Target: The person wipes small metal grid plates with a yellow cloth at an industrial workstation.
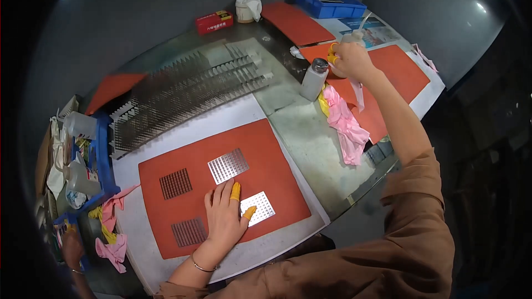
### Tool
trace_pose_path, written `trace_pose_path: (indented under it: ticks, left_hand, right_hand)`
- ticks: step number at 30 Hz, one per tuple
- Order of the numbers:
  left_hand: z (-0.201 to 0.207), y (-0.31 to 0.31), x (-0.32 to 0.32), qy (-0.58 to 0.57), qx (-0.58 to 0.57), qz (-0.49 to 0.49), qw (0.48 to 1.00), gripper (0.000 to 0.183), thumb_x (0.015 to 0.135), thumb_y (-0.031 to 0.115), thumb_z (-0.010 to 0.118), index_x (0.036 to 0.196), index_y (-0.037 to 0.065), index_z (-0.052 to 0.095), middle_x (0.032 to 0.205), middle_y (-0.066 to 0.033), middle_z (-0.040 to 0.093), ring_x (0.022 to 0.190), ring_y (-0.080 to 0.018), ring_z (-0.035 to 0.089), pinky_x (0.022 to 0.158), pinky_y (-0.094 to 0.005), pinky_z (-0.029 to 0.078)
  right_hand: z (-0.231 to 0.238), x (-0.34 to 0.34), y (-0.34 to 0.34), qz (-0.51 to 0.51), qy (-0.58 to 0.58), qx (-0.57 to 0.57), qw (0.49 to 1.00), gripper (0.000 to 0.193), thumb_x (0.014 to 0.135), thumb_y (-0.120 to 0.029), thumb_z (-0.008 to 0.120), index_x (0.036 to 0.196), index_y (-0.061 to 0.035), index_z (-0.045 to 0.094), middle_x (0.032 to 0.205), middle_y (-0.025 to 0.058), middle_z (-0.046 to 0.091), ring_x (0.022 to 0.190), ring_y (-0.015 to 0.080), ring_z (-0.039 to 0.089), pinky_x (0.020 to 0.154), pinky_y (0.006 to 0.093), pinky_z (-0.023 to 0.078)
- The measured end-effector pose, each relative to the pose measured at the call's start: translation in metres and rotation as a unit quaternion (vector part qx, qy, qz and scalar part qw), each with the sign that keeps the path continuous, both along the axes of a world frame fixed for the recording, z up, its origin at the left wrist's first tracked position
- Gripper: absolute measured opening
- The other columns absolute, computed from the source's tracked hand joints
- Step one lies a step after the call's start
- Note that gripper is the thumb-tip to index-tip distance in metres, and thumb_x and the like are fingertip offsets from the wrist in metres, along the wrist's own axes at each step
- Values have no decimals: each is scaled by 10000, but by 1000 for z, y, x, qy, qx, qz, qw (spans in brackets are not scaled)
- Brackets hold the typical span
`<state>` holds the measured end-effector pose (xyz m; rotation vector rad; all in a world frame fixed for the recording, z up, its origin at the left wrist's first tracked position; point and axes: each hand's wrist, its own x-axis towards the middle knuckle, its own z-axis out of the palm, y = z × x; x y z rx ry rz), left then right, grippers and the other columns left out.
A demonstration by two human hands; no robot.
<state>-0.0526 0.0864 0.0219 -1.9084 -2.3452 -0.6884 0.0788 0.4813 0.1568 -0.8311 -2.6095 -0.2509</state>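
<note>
The left hand lies palm down at the lower part of a flat orange-red rectangular mat, its fingers extended and close together, its thumb out to the side; yellow finger covers sit on thumb and index finger. The thumb tip overlaps the left edge of a bright silver perforated square metal plate; whether it presses on it I cannot tell. Just beyond the fingertips, on the same mat, is a second silver perforated plate, with a dark slotted square plate to its left and a grey slotted plate near the wrist. The right hand reaches to the far right, its fingers curled beside a pale bottle with a thin spout; the hand hides its grip, so I cannot tell whether it holds the bottle. Near it stands a whitish square-sided bottle with a dark metallic top, beside a crumpled pink cloth. Toothed metal racks lie on the bench beyond the mat. At the far left, another person's hand is near a blue plastic basket.
</note>
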Motion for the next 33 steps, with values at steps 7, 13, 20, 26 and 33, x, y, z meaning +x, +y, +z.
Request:
trace_pose_path:
  ticks: [7, 13, 20, 26, 33]
  left_hand:
    - [0, -4, 2, 0, -43, -1, 999, 562, 737, 309, 652, 1114, -79, 504, 1209, -202, 467, 1154, -318, 404, 975, -547, 227]
    - [4, 1, 1, -6, -18, 4, 1000, 547, 733, 295, 660, 1113, -63, 499, 1232, -190, 452, 1149, -306, 411, 977, -522, 244]
    - [-6, 2, -2, -14, -16, 21, 1000, 518, 728, 317, 659, 1050, -72, 544, 1246, -182, 450, 1159, -287, 405, 975, -526, 249]
    - [-4, -4, 1, -50, -11, 19, 999, 556, 724, 295, 668, 1094, -89, 511, 1257, -205, 419, 1159, -315, 387, 970, -507, 261]
    - [-8, 0, -1, -54, -8, 24, 998, 528, 749, 297, 653, 1088, -80, 507, 1257, -206, 422, 1172, -325, 380, 961, -484, 268]
  right_hand:
    - [-19, -28, 15, 37, -96, 22, 994, 111, 724, -137, 586, 804, -65, 613, 786, 172, 622, 760, 347, 596, 677, 442, 465]
    - [-15, -24, 33, 65, -110, 25, 991, 151, 743, -153, 584, 856, -56, 613, 832, 148, 624, 771, 335, 591, 678, 423, 457]
    - [-26, -29, 26, 37, -91, 101, 990, 129, 763, -151, 583, 863, -71, 601, 828, 127, 627, 771, 327, 595, 648, 413, 465]
    - [-63, -40, -90, 142, 68, -236, 959, 192, 766, -189, 602, 910, -65, 629, 861, 129, 635, 754, 307, 608, 660, 363, 468]
    - [-124, -95, -185, 269, 1, -369, 889, 199, 743, -183, 641, 856, -22, 609, 792, 158, 624, 743, 338, 594, 658, 390, 459]
